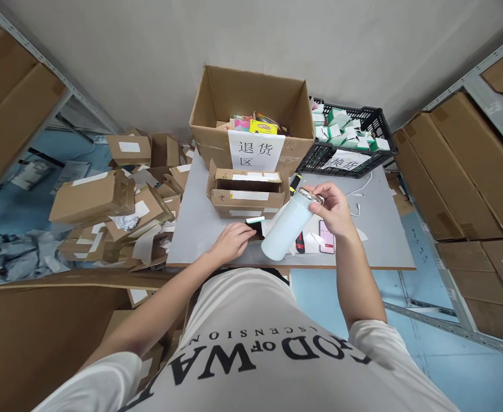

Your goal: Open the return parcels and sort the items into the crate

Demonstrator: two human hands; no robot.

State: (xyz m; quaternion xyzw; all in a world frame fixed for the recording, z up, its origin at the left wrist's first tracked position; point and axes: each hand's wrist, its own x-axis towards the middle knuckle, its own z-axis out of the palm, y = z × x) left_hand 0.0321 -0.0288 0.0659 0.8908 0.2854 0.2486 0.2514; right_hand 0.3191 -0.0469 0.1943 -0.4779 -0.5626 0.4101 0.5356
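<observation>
My right hand (333,209) is closed round the silver-rimmed top of a pale blue thermos bottle (286,229). The bottle tilts, its base down to the left, over the front of the table. My left hand (233,242) is near the front edge, its fingers curled on the side of a small open box (256,220) with a dark inside and a white-green flap. The bottle's base is beside this box, and most of the box is hidden by hand and bottle. Whether the two touch I cannot tell.
Behind are opened narrow cartons (246,197), a big labelled carton (255,151) and a black crate (349,163) of small green-white boxes. A phone (327,236), a red-black tool (300,242) and a white cable (356,194) lie rightward. Cardboard boxes (92,197) pile up left of the table (191,229).
</observation>
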